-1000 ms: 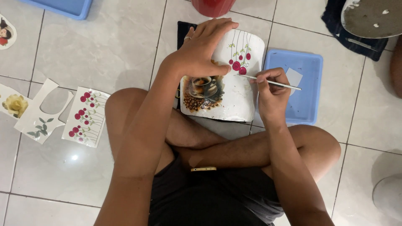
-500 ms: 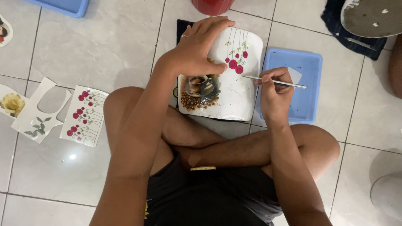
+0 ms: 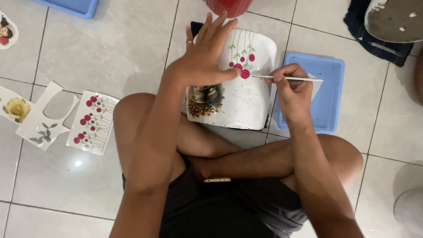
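Note:
A white pot (image 3: 246, 99) lies on its side on my crossed legs, decorated with pink rose cut-outs and a brown picture. My left hand (image 3: 207, 57) lies over its upper left side with fingers spread and flat, one finger wearing a ring. My right hand (image 3: 293, 90) pinches a thin brush (image 3: 288, 79) whose tip touches a pink rose (image 3: 245, 74) on the pot.
A blue tray (image 3: 328, 94) sits right of the pot on the tiled floor. Paper sheets with rose prints (image 3: 91, 122), a cut-out sheet (image 3: 42, 119) and a yellow flower print (image 3: 15, 108) lie at left. A red container (image 3: 230, 6), another blue tray (image 3: 72, 6) and a grey disc (image 3: 394, 20) are further away.
My left hand has opened from gripping the pot's top to lying flat with fingers spread. The brush tip has moved up to the pink rose.

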